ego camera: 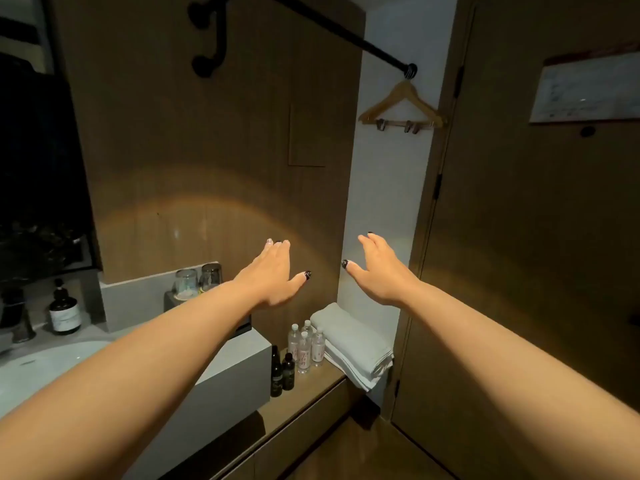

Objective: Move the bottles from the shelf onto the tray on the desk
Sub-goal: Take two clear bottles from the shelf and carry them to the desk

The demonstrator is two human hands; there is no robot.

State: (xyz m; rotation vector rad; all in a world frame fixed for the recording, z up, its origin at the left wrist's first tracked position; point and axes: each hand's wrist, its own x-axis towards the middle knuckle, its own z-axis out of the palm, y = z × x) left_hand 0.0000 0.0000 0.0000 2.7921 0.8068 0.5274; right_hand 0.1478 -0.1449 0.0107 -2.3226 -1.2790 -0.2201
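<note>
Bottles (304, 351) on shelf (311, 386) beside folded towels (349, 344), both hands' fingers (277, 249) spread, empty

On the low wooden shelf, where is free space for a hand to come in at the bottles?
The shelf is bare in front of the dark bottles, toward its near edge. Farther back it is crowded: clear bottles stand close together between the grey counter block and folded towels. Both hands are above, open.

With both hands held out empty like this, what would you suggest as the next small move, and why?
Probably lower the right hand to the clear water bottles beside the folded towels: both it and the left hand hover open above the shelf, holding nothing.
</note>
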